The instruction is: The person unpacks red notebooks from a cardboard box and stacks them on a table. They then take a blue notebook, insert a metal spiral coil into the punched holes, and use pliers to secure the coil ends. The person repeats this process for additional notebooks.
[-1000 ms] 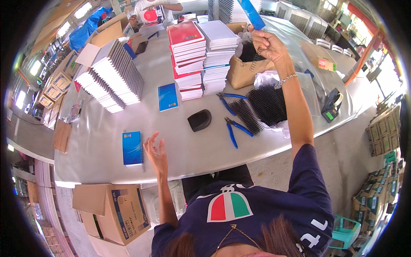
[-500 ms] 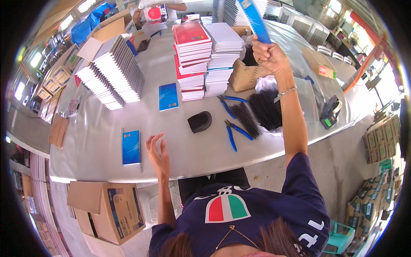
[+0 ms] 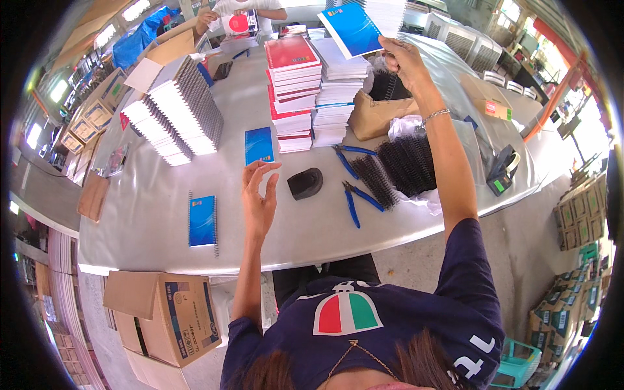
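Raised over the far side of the table, my right hand (image 3: 404,64) pinches the corner of a blue-covered notebook (image 3: 351,30), above a stack of white-paged books (image 3: 338,84). My left hand (image 3: 260,201) is open with fingers apart and nothing in it. Just beyond its fingertips lies a small blue notebook (image 3: 258,143). Another blue notebook (image 3: 202,221), with a spiral coil along its right edge, rests to the left. A black curved block (image 3: 305,184) sits right of my left hand. Beside a stack of red-covered books (image 3: 294,55) stand the white-paged ones.
Two blue-handled pliers (image 3: 359,197) (image 3: 351,156) lie by bunches of black spiral coils (image 3: 406,166). Behind them is an open carton (image 3: 380,117). Tall stacks of spiral-bound books (image 3: 188,107) stand at left. Across the table a person (image 3: 250,10) handles a printed sheet. A cardboard box (image 3: 175,318) stands below the near edge.
My right hand has moved farther away and slightly left, and its notebook has turned from a steep tilt to show its cover. My left hand has reached forward and to the right.
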`<state>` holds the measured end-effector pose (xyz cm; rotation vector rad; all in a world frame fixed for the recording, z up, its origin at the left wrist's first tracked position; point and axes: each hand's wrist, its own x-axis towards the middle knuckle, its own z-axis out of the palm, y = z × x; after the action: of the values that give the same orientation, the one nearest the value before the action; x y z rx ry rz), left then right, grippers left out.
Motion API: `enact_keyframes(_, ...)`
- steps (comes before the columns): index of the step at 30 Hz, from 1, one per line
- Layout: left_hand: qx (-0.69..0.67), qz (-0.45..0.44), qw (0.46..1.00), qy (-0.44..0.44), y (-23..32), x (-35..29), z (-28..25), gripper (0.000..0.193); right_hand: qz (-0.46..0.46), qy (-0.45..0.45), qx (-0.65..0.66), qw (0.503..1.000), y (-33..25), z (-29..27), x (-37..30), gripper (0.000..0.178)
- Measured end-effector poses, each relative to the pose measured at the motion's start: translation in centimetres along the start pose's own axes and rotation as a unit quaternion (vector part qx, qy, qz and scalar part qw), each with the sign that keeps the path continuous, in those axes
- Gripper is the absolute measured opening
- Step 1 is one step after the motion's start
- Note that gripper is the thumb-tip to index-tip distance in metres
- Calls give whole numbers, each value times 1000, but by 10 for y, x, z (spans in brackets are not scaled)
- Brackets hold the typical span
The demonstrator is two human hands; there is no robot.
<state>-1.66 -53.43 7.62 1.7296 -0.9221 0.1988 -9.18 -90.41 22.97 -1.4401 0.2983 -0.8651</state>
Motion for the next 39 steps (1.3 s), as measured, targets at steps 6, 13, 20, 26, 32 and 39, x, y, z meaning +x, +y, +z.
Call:
enact_keyframes(6,68,-111,992,0,-97,27,23,45,10,-19,-1,1000,3,-11,6,27)
enact_keyframes(13,215,-233,948,-31,-161,87,26,87,0,-41,-85,996,-2,9,1,39)
enact_keyframes(20,292,-291,905,-102,-136,96,45,100,8,-32,-104,994,-7,9,-9,37)
enact_keyframes(26,233,-261,937,-4,-163,85,32,91,-17,-7,-83,996,-8,15,-8,37)
enact_keyframes(32,105,22,976,192,-94,97,18,50,-86,-27,-26,996,-20,10,-25,39)
enact_keyframes(39,-120,147,975,116,89,116,-5,32,-121,-78,-10,990,-38,47,-63,34)
